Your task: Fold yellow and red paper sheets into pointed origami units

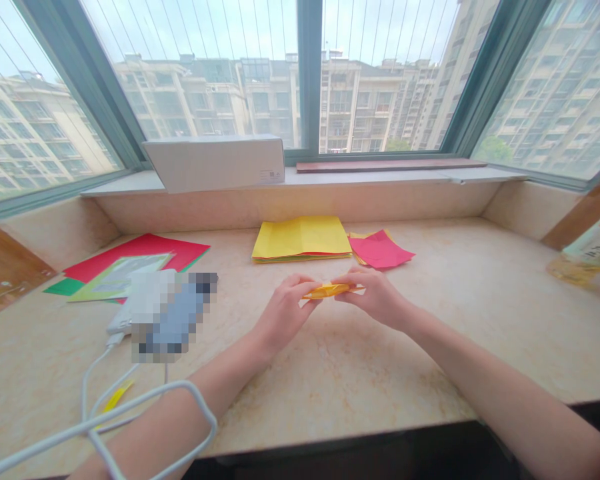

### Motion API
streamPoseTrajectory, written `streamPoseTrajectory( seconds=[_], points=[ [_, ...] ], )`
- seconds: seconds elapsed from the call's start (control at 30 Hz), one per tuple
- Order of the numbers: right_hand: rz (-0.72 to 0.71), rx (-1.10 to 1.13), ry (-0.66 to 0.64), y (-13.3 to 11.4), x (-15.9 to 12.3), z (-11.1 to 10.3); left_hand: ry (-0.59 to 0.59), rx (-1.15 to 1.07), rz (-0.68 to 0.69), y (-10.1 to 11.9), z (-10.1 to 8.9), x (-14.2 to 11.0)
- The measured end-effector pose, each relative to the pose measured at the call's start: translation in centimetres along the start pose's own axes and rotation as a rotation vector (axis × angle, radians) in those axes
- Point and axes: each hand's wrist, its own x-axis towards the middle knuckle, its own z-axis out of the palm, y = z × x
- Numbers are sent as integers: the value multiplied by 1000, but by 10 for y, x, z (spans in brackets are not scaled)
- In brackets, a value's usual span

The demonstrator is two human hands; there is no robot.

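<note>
Over the middle of the surface [360, 380], the fingers [306, 288] of the left hand [284, 315] and right hand [375, 298] pinch a small folded yellow paper [330, 291] from both ends, in a narrow grip, apparently just above the stone. Paper looks very light, thin and soft, so it will crease easily; best held by its folded edges, pressed between fingers. Ahead lie a yellow paper stack [303, 239] and pink sheets [380, 249]; ahead left, red sheets [137, 257] beside a pixelated device [167, 313] with a white cable [87, 393]. Box [215, 163] on the sill [380, 176] beyond. Front edge [360, 428] lies below the wrists. Room to move right; device crowds left.
</note>
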Motion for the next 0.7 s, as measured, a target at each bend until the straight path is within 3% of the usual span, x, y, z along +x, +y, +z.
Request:
streamPoseTrajectory(
  seconds=[0.23, 0.53, 0.7],
  points=[
    [-19, 17, -18, 3, -1, 2, -27, 46, 30, 5, -2, -2],
    [-128, -143, -22, 6, -4, 2, -57, 54, 31, 4, 0, -3],
    [-146, -121, -42, 4, -1, 2, 6, 39, 22, 6, 1, -3]
  ],
)
